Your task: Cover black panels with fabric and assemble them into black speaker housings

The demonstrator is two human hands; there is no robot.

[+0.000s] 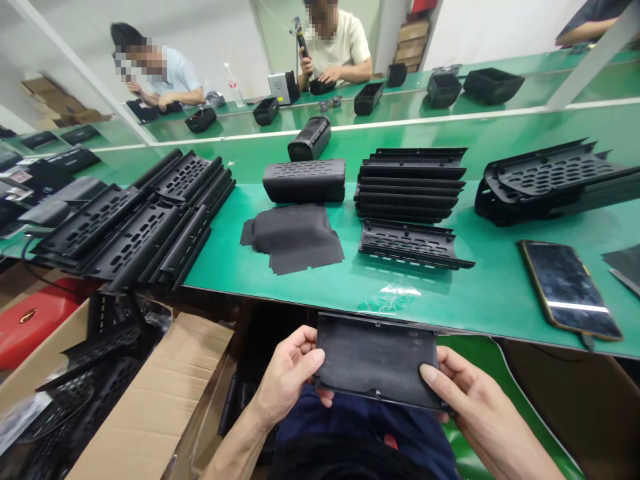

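Observation:
Between my two hands is a black plastic shell panel [377,360], held level above my lap at the table's front edge. My left hand [295,373] pinches its left end, thumb on top and fingers beneath. The right end is gripped by my right hand [465,393], its thumb lying on the inner face. A smooth dark surface covers the panel's inside, with small clips along both long edges. Straight ahead on the green table [280,293] lie thin black sheets [300,237]. Just right of them sits a slotted black shell [413,243].
Stacked slotted shells lie at left [135,227], mid-right [410,187] and far right [550,177]. A closed black housing [305,180] stands behind the sheets. A phone [570,287] rests at right. An open carton [145,400] of black parts is lower left. Two co-workers sit opposite.

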